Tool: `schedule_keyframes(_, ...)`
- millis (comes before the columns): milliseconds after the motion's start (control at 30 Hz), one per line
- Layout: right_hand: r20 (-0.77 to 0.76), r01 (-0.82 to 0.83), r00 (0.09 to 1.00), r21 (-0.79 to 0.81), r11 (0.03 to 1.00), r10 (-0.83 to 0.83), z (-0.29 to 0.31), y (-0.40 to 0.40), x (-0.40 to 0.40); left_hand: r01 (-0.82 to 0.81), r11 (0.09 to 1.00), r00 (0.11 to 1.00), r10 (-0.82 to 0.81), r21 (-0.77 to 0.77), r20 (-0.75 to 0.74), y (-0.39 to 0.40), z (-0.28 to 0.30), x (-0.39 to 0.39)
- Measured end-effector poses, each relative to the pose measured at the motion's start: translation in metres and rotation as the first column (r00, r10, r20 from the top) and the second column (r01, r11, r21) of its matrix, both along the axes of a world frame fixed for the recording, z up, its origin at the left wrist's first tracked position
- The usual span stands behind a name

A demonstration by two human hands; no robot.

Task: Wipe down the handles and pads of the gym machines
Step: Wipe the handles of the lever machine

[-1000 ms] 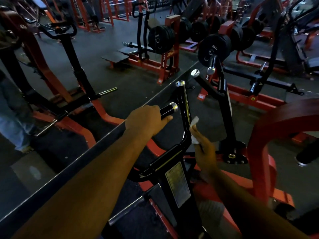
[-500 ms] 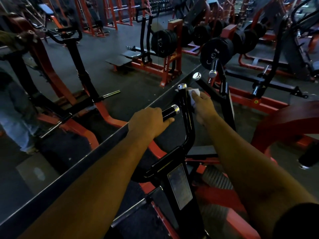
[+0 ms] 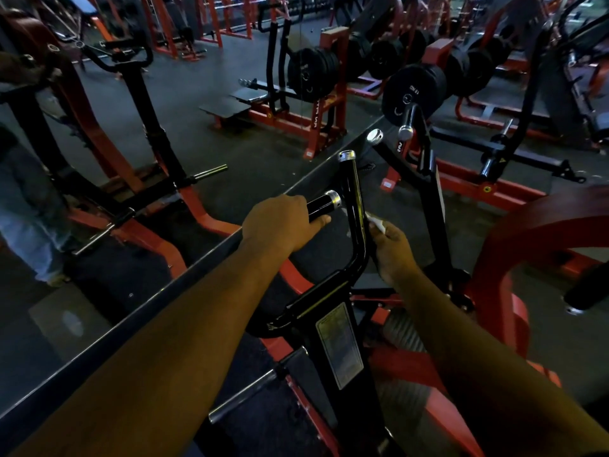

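Observation:
A black machine arm with two chrome-capped handles stands in front of me. My left hand (image 3: pixel 280 224) grips the short horizontal handle (image 3: pixel 324 203), whose chrome end sticks out past my fingers. The long upright handle bar (image 3: pixel 354 206) rises just to the right of it, ending in a chrome cap. My right hand (image 3: pixel 393 250) holds a small white cloth (image 3: pixel 375 223) pressed against the right side of that bar, about halfway down its length.
A large wall mirror (image 3: pixel 164 179) fills the left, with its dark ledge running diagonally under my left arm. A second black arm (image 3: pixel 412 173) with chrome caps stands just behind. A red frame (image 3: pixel 501 258) curves at right. Plate racks (image 3: pixel 415 90) stand beyond.
My right hand with the cloth slid from the top of the upright bar down to its middle. My left hand stayed on the short handle.

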State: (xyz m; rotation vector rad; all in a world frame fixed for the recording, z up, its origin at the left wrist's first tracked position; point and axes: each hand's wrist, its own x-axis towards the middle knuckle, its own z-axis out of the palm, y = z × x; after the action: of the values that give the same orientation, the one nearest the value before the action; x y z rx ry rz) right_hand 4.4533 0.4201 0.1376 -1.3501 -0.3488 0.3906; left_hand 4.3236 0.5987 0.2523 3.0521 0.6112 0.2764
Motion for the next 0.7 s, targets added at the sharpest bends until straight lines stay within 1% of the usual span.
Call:
schedule_keyframes(100,-0.050,0.058,0.997,0.001,0.998,-0.058,-0.018,-0.009,-0.017,0.003,1.000,1.000,-0.003,0.009,0.011,0.001,0.000,0.000)
schedule_keyframes(167,-0.064,0.042,0.997,0.002,0.999,-0.041,-0.034,-0.015,-0.031,0.002,1.000,1.000,-0.002,0.015,0.011,0.001,-0.001,0.000)
schedule_keyframes(233,-0.125,0.054,0.991,0.007,0.999,-0.053,-0.046,-0.019,-0.046,-0.003,1.000,1.000,0.002,0.020,0.007,0.000,-0.002,0.000)
schedule_keyframes(333,-0.232,0.174,0.959,0.041,0.984,-0.160,-0.051,-0.016,-0.069,-0.004,1.000,1.000,0.004,0.020,0.000,0.000,-0.002,0.000)
schedule_keyframes(400,-0.270,0.209,0.944,0.055,0.976,-0.187,-0.052,-0.016,-0.083,-0.001,1.000,1.000,0.001,0.020,0.002,0.000,-0.001,0.000)
schedule_keyframes(467,-0.246,0.184,0.954,0.026,0.983,-0.172,-0.052,-0.022,-0.098,0.000,1.000,1.000,0.000,0.020,0.007,0.000,-0.001,0.000)
schedule_keyframes(533,-0.196,0.122,0.972,-0.055,0.991,-0.131,-0.050,-0.036,-0.112,-0.005,1.000,1.000,0.004,0.018,0.008,0.000,-0.001,0.001)
schedule_keyframes(600,-0.118,0.084,0.989,-0.061,0.995,-0.091,-0.036,-0.050,-0.116,-0.006,1.000,1.000,0.005,0.016,0.008,0.000,-0.002,0.000)
schedule_keyframes(667,-0.016,0.152,0.988,0.015,0.988,-0.152,-0.009,-0.054,-0.107,-0.002,1.000,1.000,0.002,0.018,0.013,0.001,-0.001,0.000)
schedule_keyframes(700,0.039,0.236,0.971,0.042,0.971,-0.237,0.006,-0.050,-0.096,-0.003,1.000,1.000,0.002,0.019,0.014,0.001,-0.001,0.000)
